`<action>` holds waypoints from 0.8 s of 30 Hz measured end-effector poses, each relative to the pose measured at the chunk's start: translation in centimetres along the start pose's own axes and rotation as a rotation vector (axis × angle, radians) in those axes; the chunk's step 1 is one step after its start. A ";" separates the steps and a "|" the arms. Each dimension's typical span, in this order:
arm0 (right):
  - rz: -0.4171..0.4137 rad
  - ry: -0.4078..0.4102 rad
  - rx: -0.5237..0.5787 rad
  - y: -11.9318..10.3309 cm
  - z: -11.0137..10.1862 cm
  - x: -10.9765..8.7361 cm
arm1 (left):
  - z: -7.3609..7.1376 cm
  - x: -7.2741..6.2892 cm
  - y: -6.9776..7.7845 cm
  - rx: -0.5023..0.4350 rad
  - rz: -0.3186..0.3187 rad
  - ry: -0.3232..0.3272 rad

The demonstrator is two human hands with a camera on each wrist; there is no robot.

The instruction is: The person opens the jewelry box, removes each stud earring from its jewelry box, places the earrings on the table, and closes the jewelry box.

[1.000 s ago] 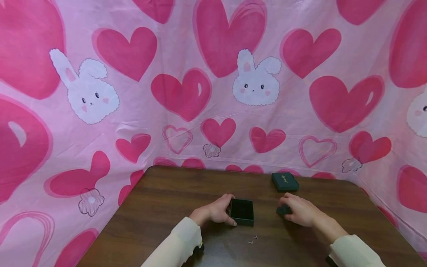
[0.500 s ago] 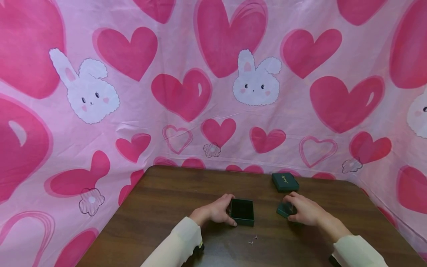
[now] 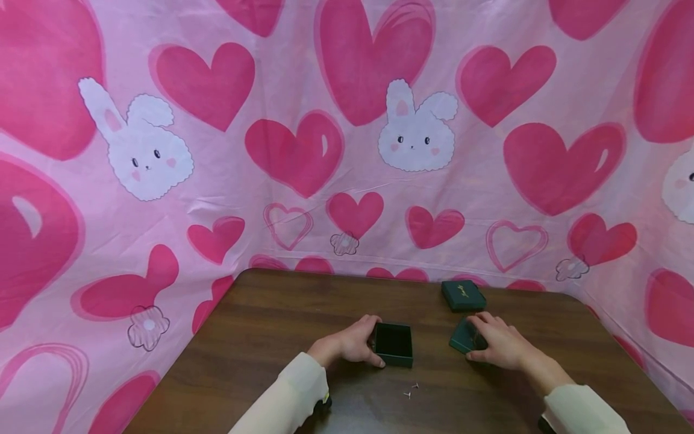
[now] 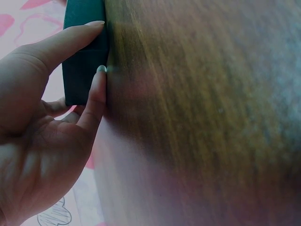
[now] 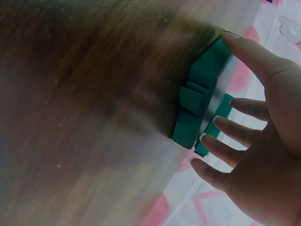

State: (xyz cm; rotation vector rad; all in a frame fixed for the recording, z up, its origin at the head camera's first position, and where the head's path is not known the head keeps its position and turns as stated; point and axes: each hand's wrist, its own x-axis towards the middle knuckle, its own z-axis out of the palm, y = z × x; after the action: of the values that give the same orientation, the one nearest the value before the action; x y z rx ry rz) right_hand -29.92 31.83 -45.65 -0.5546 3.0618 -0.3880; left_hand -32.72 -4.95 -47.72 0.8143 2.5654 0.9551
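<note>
On the left, my left hand (image 3: 355, 342) holds an open dark green jewellery box (image 3: 394, 361) by its left side, thumb at the near corner and fingers behind. The left wrist view shows the thumb and little finger against its green wall (image 4: 84, 77). My right hand (image 3: 501, 342) lies over the right side of a small green box insert (image 3: 461, 337) on the table. In the right wrist view the fingers are spread, with the thumb tip at one corner of the notched insert (image 5: 193, 101). Two tiny silvery pieces (image 3: 411, 390) lie in front of the box.
A green box lid (image 3: 463, 295) with gold script sits behind the right hand, near the back edge of the wooden table (image 3: 303, 307). A pink curtain (image 3: 293, 72) with hearts and rabbits hangs around the table.
The right hand has loosened from the insert and shifted slightly right, so more of the insert shows. The left hand and the box have stayed in place.
</note>
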 end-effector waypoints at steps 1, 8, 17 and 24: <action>0.012 -0.010 0.007 0.1 0.1 0.0 | 0.0 0.0 0.0 0.002 -0.002 0.000; 0.038 -0.028 0.015 0.3 0.6 0.0 | 0.0 -0.2 0.2 0.005 -0.009 0.000; 0.053 -0.021 0.028 0.4 0.8 -0.1 | -0.1 -0.3 0.2 0.001 -0.002 0.000; 0.032 -0.011 0.027 0.0 0.6 0.0 | -0.1 -0.1 0.2 0.013 0.014 0.006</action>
State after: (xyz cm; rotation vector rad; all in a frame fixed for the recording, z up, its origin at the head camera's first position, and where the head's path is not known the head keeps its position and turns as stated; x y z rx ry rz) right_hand -29.87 31.73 -46.26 -0.5041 3.0457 -0.4233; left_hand -32.58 -4.89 -47.50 0.8349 2.5770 0.9466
